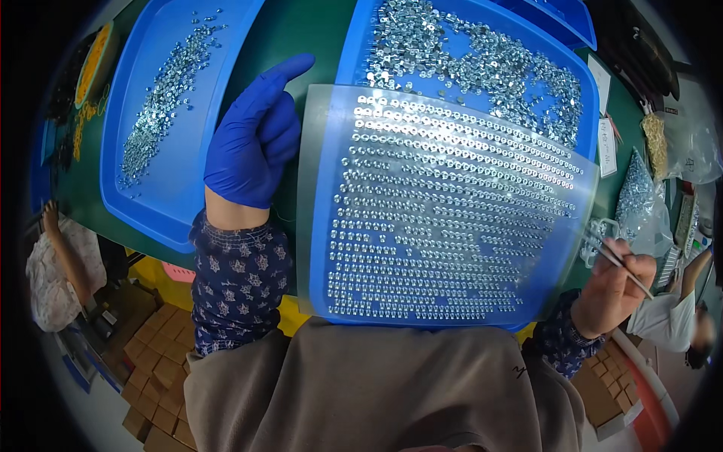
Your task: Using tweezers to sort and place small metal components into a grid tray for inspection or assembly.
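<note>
We see our left hand (252,135), in a blue glove, resting at the left edge of a clear plastic sorting plate (444,207), the fingers loosely curled and the forefinger pointing up and to the right; its grip is apart and holds nothing, though whether the palm touches the plate's rim we cannot tell. The plate lies tilted across the near end of a large blue tray (580,98) and is filled with neat rows of small silver nuts (422,226), with some gaps in the lower rows. Beyond the plate, in the far part of the same tray, more loose nuts (482,64) lie in a heap. Our bare right hand (617,290) sits just off the plate's lower right corner, its grip clamped on thin metal tweezers (614,260) whose shaft runs slantwise across the fingers. To the left, on the green bench (294,38), a second blue tray (162,196) carries a narrow strip of scattered nuts (162,98). At the right of the bench stands a clear bag of metal parts (636,192). Cardboard boxes (151,354) are stacked on the floor below.
</note>
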`<action>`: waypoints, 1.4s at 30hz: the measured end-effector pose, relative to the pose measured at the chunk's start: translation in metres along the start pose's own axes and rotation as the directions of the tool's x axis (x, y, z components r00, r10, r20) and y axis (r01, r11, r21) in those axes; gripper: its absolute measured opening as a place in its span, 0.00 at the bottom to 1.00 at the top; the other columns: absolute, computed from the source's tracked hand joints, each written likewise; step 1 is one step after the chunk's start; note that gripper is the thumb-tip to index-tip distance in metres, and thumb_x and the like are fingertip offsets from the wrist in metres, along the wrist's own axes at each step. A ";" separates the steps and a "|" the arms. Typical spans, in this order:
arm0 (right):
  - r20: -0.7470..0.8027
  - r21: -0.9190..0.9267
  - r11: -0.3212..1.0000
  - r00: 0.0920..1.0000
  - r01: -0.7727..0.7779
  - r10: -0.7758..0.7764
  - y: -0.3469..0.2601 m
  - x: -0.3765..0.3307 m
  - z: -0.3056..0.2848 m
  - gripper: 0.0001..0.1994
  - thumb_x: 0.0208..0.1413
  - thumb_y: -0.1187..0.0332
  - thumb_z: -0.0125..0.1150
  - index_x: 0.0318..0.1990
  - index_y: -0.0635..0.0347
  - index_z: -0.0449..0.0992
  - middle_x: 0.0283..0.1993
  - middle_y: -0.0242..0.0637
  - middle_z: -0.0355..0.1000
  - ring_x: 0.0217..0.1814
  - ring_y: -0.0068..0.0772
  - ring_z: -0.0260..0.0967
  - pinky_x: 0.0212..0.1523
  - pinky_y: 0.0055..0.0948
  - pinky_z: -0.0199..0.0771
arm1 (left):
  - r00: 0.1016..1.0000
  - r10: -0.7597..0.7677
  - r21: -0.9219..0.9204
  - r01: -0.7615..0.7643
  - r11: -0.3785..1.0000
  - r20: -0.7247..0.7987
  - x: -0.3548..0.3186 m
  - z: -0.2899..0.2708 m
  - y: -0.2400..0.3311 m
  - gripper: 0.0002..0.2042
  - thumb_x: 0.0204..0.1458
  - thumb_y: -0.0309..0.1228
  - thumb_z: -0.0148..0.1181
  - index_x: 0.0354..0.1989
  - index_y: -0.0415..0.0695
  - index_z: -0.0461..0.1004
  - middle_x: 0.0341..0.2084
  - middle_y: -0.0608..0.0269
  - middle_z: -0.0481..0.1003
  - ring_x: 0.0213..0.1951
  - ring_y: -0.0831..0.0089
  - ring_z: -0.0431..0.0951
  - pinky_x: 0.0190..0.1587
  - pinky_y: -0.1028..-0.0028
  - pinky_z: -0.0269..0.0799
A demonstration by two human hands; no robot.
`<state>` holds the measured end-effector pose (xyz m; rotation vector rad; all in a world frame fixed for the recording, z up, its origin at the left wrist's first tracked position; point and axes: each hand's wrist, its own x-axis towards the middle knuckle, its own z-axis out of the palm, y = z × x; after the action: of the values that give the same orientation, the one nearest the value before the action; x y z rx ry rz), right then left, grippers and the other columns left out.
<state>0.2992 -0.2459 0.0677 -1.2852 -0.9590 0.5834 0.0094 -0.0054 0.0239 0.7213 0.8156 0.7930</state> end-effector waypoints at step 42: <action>0.169 -0.501 0.834 0.971 0.232 -0.168 -0.014 -0.010 -0.013 0.07 0.49 0.77 0.56 0.35 0.62 0.65 0.36 0.48 0.72 0.35 0.31 0.67 0.35 0.30 0.63 | 0.998 -0.034 -0.012 0.035 0.999 0.049 0.003 -0.003 -0.002 0.19 0.55 0.34 0.43 0.52 0.37 0.64 0.11 0.77 0.48 0.13 0.87 0.45 0.14 0.85 0.39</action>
<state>0.3031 -0.2642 0.0785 -1.6105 -1.3968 0.2370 0.0083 -0.0037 0.0194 0.7110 0.7760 0.7462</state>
